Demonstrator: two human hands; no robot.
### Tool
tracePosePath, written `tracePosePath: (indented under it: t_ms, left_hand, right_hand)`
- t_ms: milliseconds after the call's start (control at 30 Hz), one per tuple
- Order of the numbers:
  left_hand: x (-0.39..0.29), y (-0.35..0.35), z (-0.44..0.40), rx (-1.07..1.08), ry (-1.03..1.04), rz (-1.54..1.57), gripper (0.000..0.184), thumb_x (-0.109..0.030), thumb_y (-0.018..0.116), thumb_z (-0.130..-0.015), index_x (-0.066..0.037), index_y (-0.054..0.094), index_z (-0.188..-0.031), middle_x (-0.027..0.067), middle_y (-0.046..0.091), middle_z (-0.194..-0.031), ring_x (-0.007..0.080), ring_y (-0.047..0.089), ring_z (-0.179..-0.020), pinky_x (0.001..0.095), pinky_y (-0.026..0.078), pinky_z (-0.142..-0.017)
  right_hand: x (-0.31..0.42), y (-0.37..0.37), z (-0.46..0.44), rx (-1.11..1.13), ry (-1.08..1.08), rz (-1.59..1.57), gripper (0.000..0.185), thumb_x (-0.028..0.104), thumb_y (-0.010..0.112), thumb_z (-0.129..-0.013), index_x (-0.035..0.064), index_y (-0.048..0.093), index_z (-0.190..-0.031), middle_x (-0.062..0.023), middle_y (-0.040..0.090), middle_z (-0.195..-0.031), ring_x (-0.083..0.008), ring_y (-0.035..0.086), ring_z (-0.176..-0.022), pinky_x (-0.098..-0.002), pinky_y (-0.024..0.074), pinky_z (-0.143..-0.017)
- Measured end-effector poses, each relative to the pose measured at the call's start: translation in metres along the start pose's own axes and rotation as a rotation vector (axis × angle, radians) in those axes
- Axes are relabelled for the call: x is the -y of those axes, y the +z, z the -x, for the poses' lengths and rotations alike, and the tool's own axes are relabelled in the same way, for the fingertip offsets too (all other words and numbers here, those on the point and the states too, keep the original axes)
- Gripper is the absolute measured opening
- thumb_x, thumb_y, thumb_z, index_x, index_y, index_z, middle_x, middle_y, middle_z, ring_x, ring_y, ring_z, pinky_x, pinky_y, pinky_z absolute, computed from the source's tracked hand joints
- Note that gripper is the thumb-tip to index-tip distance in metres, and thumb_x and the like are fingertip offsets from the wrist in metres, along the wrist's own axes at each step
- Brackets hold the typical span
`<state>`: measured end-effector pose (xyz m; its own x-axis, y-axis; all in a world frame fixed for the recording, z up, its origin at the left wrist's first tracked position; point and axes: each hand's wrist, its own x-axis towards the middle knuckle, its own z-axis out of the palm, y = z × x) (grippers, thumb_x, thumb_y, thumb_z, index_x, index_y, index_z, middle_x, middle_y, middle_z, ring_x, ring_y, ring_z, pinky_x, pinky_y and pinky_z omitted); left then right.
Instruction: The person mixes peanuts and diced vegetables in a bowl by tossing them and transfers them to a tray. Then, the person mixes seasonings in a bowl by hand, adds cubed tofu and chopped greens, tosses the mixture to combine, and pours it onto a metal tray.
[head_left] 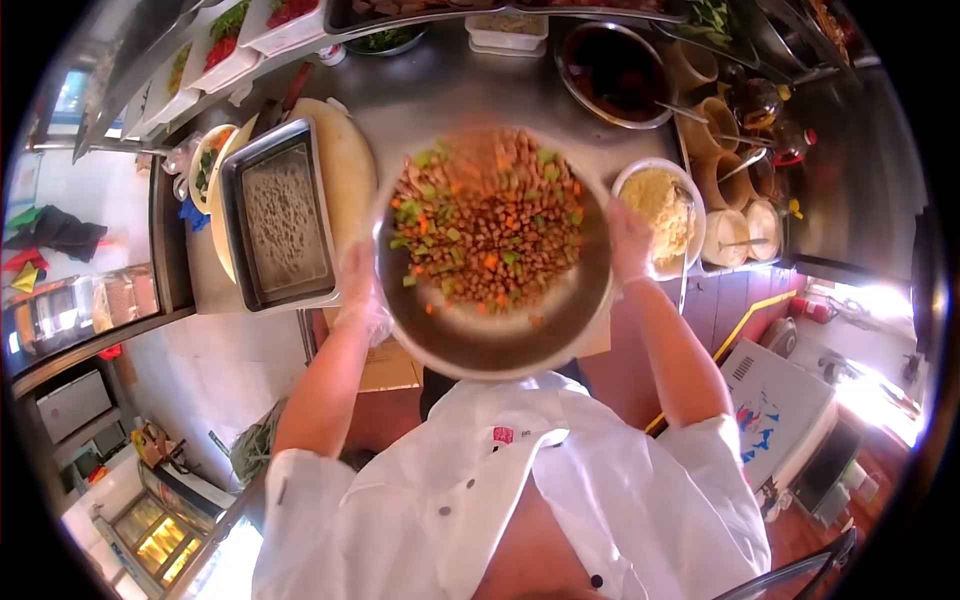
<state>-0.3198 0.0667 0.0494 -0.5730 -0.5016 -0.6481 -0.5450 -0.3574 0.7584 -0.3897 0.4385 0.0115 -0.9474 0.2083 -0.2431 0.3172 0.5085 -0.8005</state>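
Note:
A large metal bowl (480, 350) is held in front of my chest, between my two hands. Inside are peanuts (490, 225) mixed with green celery pieces and small orange carrot cubes. They are heaped toward the far side, where they look blurred, and the near inner wall is bare. My left hand (358, 280), in a clear plastic glove, grips the left rim. On the right rim my right hand (628, 240) is closed, beside a white bowl of pale yellow minced food (655, 215). The fingertips are partly hidden by the bowl's rim.
To the left, a rectangular metal tray (280, 215) with a thin residue lies on a round cutting board (345, 150). A basin of dark sauce (615, 75) stands at the back right, near several seasoning pots (715, 120). White food containers (225, 65) line the back shelf.

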Motion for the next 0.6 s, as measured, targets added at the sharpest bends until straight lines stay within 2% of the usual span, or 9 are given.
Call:
tracePosePath:
  t_ms: [67,133,200,300,333,400,467,533,600]
  left_hand:
    - [0.026,-0.018,0.002,-0.086,-0.035,-0.266,0.036,-0.039,0.056,-0.102,-0.005,0.060,-0.113,0.0079,0.062,-0.107,0.0166,0.057,-0.104,0.0375,0.047,-0.092]
    - [0.001,-0.003,-0.014,-0.024,-0.054,-0.078,0.044,-0.039,0.053,-0.103,-0.004,0.055,-0.128,0.0126,0.061,-0.122,0.0223,0.057,-0.113,0.0420,0.049,-0.096]
    - [-0.038,0.011,0.007,0.133,-0.086,0.171,0.049,-0.040,0.052,-0.103,-0.003,0.052,-0.136,0.0163,0.060,-0.130,0.0266,0.058,-0.119,0.0408,0.050,-0.099]
    - [0.070,-0.044,-0.055,0.207,0.177,0.057,0.046,-0.038,0.052,-0.103,-0.008,0.050,-0.138,0.0155,0.062,-0.123,0.0268,0.058,-0.118,0.0445,0.052,-0.096]
    - [0.069,-0.043,-0.045,0.011,0.067,-0.241,0.048,-0.042,0.052,-0.103,-0.009,0.049,-0.137,0.0152,0.059,-0.125,0.0268,0.057,-0.118,0.0457,0.052,-0.095]
    - [0.037,-0.025,-0.024,-0.003,-0.011,-0.193,0.047,-0.045,0.052,-0.102,-0.007,0.056,-0.129,0.0103,0.061,-0.116,0.0206,0.057,-0.104,0.0391,0.049,-0.089]
    - [-0.024,0.008,0.001,-0.008,-0.149,-0.054,0.044,-0.043,0.053,-0.102,-0.006,0.059,-0.125,0.0062,0.060,-0.115,0.0170,0.055,-0.096,0.0340,0.047,-0.085]
    - [0.005,-0.010,-0.012,0.016,-0.040,-0.036,0.051,-0.046,0.053,-0.101,-0.007,0.052,-0.132,0.0101,0.055,-0.127,0.0233,0.056,-0.111,0.0418,0.051,-0.092]
    - [0.024,-0.013,-0.013,0.064,0.040,0.059,0.050,-0.042,0.055,-0.101,-0.006,0.048,-0.136,0.0125,0.057,-0.127,0.0248,0.060,-0.115,0.0435,0.053,-0.096]
  right_hand:
    - [0.010,0.000,-0.001,0.093,0.068,0.051,0.051,0.046,0.054,-0.099,0.0081,0.066,-0.130,-0.0226,0.065,-0.127,-0.0312,0.057,-0.127,-0.0394,0.0433,-0.106]
    - [0.020,0.002,-0.028,0.025,0.108,0.165,0.050,0.046,0.056,-0.099,0.0067,0.067,-0.128,-0.0206,0.066,-0.128,-0.0310,0.058,-0.126,-0.0390,0.0430,-0.106]
    - [0.041,-0.014,-0.024,0.086,0.035,-0.040,0.051,0.046,0.057,-0.098,0.0065,0.067,-0.128,-0.0207,0.065,-0.130,-0.0310,0.058,-0.125,-0.0379,0.0422,-0.107]
    - [0.008,-0.002,-0.024,-0.018,-0.003,-0.087,0.054,0.048,0.058,-0.097,0.0068,0.066,-0.130,-0.0198,0.066,-0.126,-0.0294,0.059,-0.123,-0.0356,0.0419,-0.107]
    - [-0.004,0.003,-0.019,0.032,0.015,-0.052,0.054,0.048,0.058,-0.097,0.0063,0.065,-0.131,-0.0195,0.067,-0.125,-0.0289,0.059,-0.122,-0.0353,0.0421,-0.107]
    - [-0.006,0.003,-0.021,0.075,0.138,0.111,0.052,0.045,0.059,-0.097,0.0057,0.065,-0.131,-0.0169,0.069,-0.121,-0.0270,0.060,-0.121,-0.0347,0.0422,-0.107]
    - [0.027,-0.008,-0.043,0.128,0.108,-0.140,0.051,0.043,0.060,-0.097,0.0064,0.065,-0.132,-0.0163,0.069,-0.122,-0.0266,0.059,-0.122,-0.0345,0.0398,-0.110]
    - [0.044,-0.017,-0.034,0.097,0.011,-0.315,0.046,0.039,0.060,-0.098,0.0063,0.066,-0.130,-0.0144,0.070,-0.120,-0.0254,0.061,-0.119,-0.0343,0.0399,-0.109]
    - [-0.021,-0.002,-0.026,0.039,-0.028,-0.009,0.044,0.037,0.059,-0.099,0.0047,0.067,-0.128,-0.0142,0.070,-0.119,-0.0254,0.062,-0.115,-0.0347,0.0423,-0.105]
